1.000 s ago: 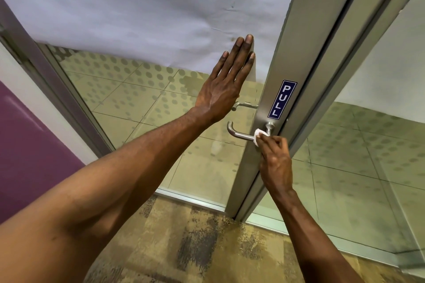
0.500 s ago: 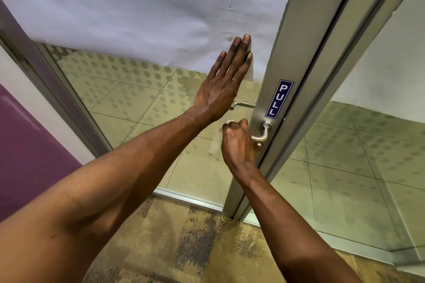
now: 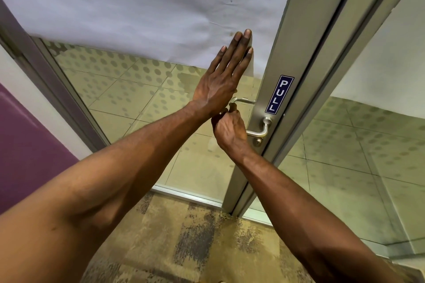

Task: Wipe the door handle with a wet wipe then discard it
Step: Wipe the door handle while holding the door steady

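Observation:
A silver lever door handle [image 3: 259,132] juts from the metal stile of a glass door, below a blue PULL sticker [image 3: 279,94]. My right hand [image 3: 230,131] is closed around the free left end of the lever. The wet wipe is hidden inside that fist, with only a sliver of white [image 3: 222,112] showing by the fingers. My left hand [image 3: 224,78] lies flat on the glass above the handle, fingers straight and together, palm against the door. A second handle [image 3: 243,100] shows through the glass on the far side.
White paper [image 3: 138,7] covers the upper glass. The door frame [image 3: 326,76] runs diagonally at right, with another glass panel [image 3: 356,156] beyond it. A purple wall [image 3: 23,145] stands at left. Mottled carpet [image 3: 195,243] lies underfoot.
My right hand slid with the wipe from the handle's base by the stile leftward along the lever to its free end. My left hand stayed flat on the glass.

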